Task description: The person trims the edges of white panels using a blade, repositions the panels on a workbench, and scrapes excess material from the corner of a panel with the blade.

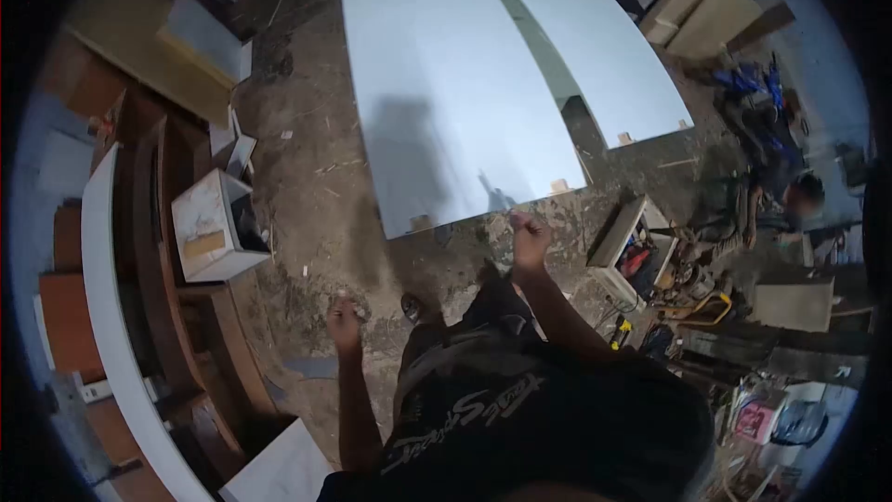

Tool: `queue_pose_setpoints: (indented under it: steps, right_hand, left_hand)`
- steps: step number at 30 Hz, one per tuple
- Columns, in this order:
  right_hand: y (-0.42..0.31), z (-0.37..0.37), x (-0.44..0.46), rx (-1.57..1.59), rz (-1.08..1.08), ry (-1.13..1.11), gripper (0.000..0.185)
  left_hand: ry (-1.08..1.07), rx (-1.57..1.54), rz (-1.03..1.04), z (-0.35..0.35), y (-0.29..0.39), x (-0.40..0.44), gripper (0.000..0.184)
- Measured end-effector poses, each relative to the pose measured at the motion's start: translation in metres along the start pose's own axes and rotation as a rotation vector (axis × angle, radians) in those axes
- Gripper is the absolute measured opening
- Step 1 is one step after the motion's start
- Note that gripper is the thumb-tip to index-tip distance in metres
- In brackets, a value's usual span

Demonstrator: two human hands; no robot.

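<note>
Grip of right hand (531, 240) seemingly curled, forearm angled inward.

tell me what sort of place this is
Probably a furniture or woodworking workshop: large white panels lie flat, brown boards line one side, and a yellow tool lies near clutter on the other.

Smooth, pale white panels (474, 102) lie over a rough, stained, matt floor (297, 177).

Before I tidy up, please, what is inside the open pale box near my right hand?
Inside the box lie a red object and darker items, too blurred to name. They cover part of its bottom, hiding whatever is underneath.
</note>
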State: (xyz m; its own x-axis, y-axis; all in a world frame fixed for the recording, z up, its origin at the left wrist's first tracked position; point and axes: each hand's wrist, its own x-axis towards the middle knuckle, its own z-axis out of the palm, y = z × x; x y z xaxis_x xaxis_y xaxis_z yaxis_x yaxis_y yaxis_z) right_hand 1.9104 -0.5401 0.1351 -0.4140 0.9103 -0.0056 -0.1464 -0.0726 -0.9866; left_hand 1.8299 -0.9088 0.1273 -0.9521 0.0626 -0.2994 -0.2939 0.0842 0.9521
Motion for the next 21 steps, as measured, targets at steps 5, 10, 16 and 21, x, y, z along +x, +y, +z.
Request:
queue_pose_setpoints:
  steps: [5,10,16,21]
  right_hand:
    - [-0.010,0.066,0.018,-0.071,0.719,0.209,0.022]
    - [-0.004,0.079,0.130,0.092,0.807,0.366,0.031]
    - [-0.036,0.053,0.377,0.277,0.233,0.511,0.049]
    - [0.041,0.031,0.440,-0.094,0.195,0.734,0.040]
  left_hand:
    - [0.103,0.078,0.050,-0.104,-0.023,0.057,0.028]
    - [-0.063,0.210,0.098,-0.125,-0.122,0.140,0.021]
    - [-0.166,0.221,-0.141,-0.059,-0.100,0.189,0.014]
    - [-0.382,0.514,-0.162,-0.053,-0.056,0.243,0.017]
